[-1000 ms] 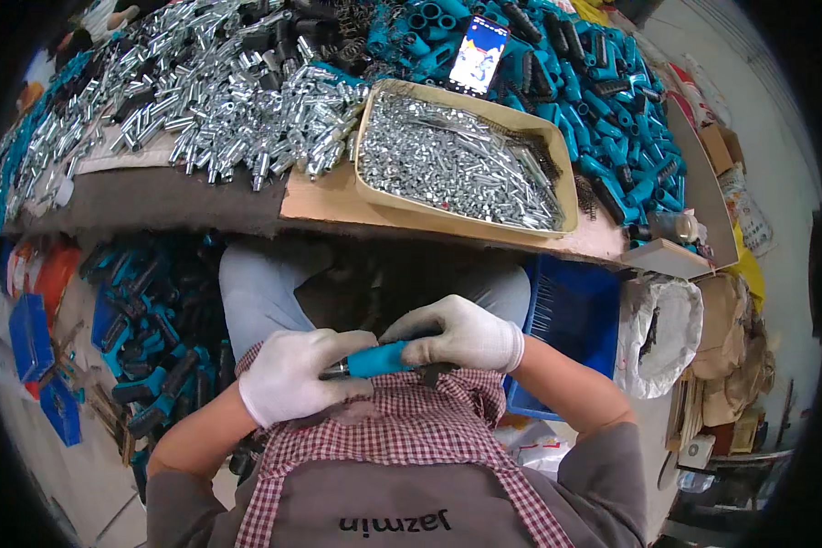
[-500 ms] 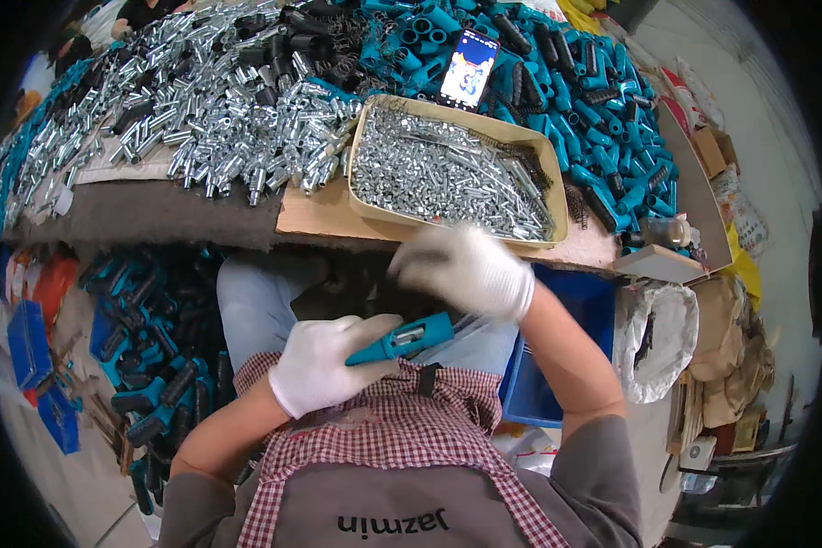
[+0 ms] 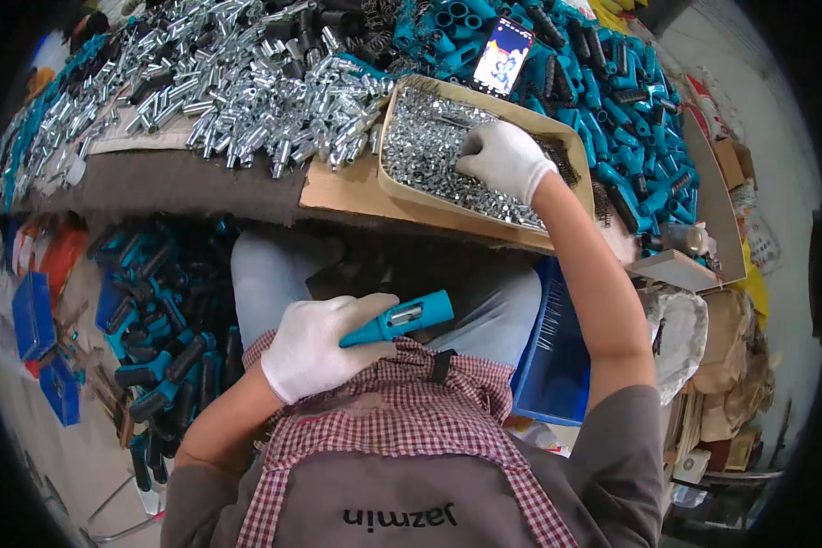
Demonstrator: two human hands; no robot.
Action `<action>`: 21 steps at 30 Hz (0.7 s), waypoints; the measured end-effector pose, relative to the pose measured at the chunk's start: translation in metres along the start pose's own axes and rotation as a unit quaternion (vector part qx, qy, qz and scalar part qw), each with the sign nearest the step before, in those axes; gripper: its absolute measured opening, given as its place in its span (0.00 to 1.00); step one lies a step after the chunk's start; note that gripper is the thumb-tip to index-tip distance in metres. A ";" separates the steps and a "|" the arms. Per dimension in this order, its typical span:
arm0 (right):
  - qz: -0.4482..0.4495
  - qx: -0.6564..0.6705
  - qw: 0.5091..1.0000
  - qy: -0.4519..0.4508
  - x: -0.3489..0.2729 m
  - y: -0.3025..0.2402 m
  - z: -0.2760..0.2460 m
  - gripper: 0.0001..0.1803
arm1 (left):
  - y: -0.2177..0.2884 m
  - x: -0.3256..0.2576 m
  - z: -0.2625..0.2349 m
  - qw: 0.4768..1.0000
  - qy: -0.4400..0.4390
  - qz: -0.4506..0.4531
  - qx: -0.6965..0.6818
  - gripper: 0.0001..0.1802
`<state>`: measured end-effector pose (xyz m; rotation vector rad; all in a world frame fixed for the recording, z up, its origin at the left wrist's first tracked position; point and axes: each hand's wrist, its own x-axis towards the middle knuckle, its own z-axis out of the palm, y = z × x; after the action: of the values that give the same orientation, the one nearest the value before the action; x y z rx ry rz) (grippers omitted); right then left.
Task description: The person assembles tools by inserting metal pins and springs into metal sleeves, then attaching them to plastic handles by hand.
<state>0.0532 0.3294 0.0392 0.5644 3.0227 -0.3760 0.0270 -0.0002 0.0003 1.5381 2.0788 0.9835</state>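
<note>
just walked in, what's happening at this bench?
A seated person in white gloves is working at a cluttered bench. The left hand holds a teal handle over the lap, its open end pointing to the person's right. The right hand reaches into a shallow cardboard tray of small silvery metal parts, fingers down among them. Piles of metal tubes and more teal handles cover the bench, with a phone propped behind the tray.
</note>
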 end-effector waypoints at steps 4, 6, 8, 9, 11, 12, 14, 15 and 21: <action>-0.018 0.010 0.993 0.114 -0.020 -0.002 0.000 0.14 | -0.006 -0.004 -0.006 1.000 0.003 -0.011 0.012 0.28; -0.037 0.052 0.983 0.172 -0.034 -0.010 -0.003 0.12 | -0.008 -0.006 -0.006 1.000 0.012 -0.004 0.013 0.27; -0.110 0.181 0.970 0.122 -0.054 -0.045 -0.006 0.10 | -0.013 -0.008 -0.007 1.000 0.025 -0.005 0.015 0.27; -0.125 0.198 0.971 0.053 -0.067 -0.064 -0.005 0.09 | -0.013 -0.009 -0.008 0.999 0.023 -0.008 0.023 0.25; -0.274 0.245 0.930 0.003 -0.090 -0.083 0.012 0.08 | -0.013 -0.007 -0.008 0.999 0.016 -0.005 0.030 0.23; -0.316 0.260 0.913 -0.003 -0.095 -0.090 0.023 0.07 | -0.014 -0.006 -0.008 0.999 0.014 0.009 0.048 0.22; -0.355 0.254 0.900 0.005 -0.100 -0.095 0.038 0.06 | -0.016 -0.004 -0.008 0.998 0.009 0.024 0.066 0.22; -0.371 0.249 0.895 0.013 -0.100 -0.096 0.042 0.06 | -0.016 -0.003 -0.009 0.997 0.009 0.026 0.065 0.22; -0.406 -0.062 0.911 0.043 -0.118 -0.121 0.040 0.05 | -0.018 -0.004 -0.008 0.996 0.009 0.024 0.083 0.22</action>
<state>0.1192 0.1692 0.0387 -0.7386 3.1729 -0.1674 0.0114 -0.0091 -0.0076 1.6724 2.1932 0.8624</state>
